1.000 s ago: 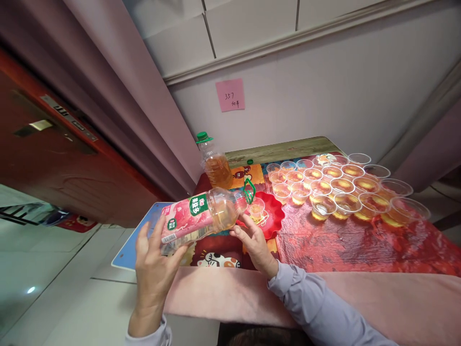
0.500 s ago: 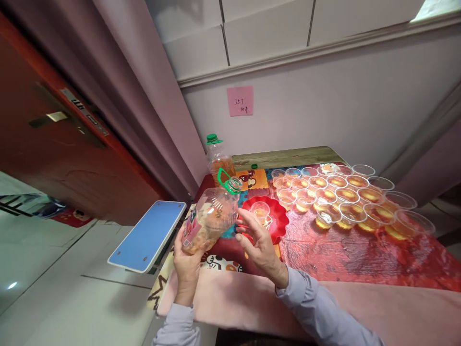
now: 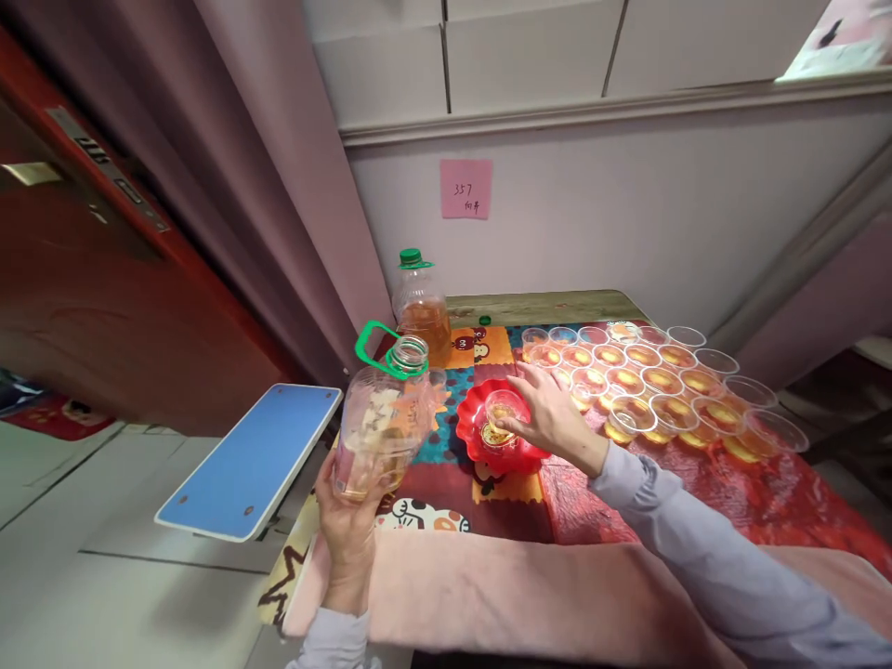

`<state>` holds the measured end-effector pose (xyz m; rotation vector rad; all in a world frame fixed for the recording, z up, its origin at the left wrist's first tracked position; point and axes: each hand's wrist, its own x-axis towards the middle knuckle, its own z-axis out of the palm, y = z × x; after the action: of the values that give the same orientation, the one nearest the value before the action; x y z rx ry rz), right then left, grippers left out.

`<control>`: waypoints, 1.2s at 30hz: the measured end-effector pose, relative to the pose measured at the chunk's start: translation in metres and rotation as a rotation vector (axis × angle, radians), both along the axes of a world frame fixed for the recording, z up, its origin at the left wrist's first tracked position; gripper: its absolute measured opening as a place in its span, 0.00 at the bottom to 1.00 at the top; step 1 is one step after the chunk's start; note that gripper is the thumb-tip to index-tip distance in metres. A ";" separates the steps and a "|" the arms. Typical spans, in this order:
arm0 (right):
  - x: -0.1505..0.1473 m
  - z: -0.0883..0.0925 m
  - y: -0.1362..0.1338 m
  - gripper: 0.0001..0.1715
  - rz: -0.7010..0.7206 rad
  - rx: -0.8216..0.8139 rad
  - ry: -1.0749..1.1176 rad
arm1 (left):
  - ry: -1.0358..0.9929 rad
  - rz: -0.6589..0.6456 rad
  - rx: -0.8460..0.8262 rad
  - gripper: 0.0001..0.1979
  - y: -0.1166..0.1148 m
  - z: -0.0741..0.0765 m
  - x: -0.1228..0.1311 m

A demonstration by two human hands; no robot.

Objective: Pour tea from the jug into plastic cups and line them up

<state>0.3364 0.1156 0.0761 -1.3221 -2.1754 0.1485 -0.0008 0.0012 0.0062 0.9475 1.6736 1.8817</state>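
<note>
My left hand (image 3: 348, 506) grips the lower part of a clear plastic bottle (image 3: 383, 418) with a green carry handle and an uncapped neck. The bottle leans slightly right, with a little amber liquid low inside. A clear plastic cup (image 3: 503, 406) stands in a red scalloped dish (image 3: 468, 432), with yellowish liquid visible. Over the cup's right side is my right hand (image 3: 557, 413), its thumb and fingers apart around the rim. Whether they touch the cup I cannot tell.
Several clear cups (image 3: 662, 381) with amber liquid stand in close rows on the right. A second bottle (image 3: 425, 321), green-capped and partly full, stands behind. A loose green cap (image 3: 484, 321) lies at the back. A blue board (image 3: 255, 460) sits left of the table; pink cloth (image 3: 488, 590) covers its front edge.
My right hand has moved right, from beside the bottle to the cup in the red dish. The bottle in my left hand has shifted left and stands more upright.
</note>
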 end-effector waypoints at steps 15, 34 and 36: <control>-0.013 0.015 -0.003 0.32 0.009 -0.012 -0.103 | 0.016 0.012 0.050 0.48 0.008 0.003 -0.001; 0.127 -0.008 -0.027 0.31 -0.278 0.104 -0.189 | -0.023 0.020 0.058 0.48 0.011 0.009 0.003; 0.127 -0.016 -0.025 0.31 -0.287 0.111 -0.173 | -0.028 0.030 0.051 0.49 0.011 0.010 0.003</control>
<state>0.4631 0.0904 0.0597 -1.6135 -2.0691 -0.2028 0.0024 0.0124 0.0158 0.9166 1.6394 1.9565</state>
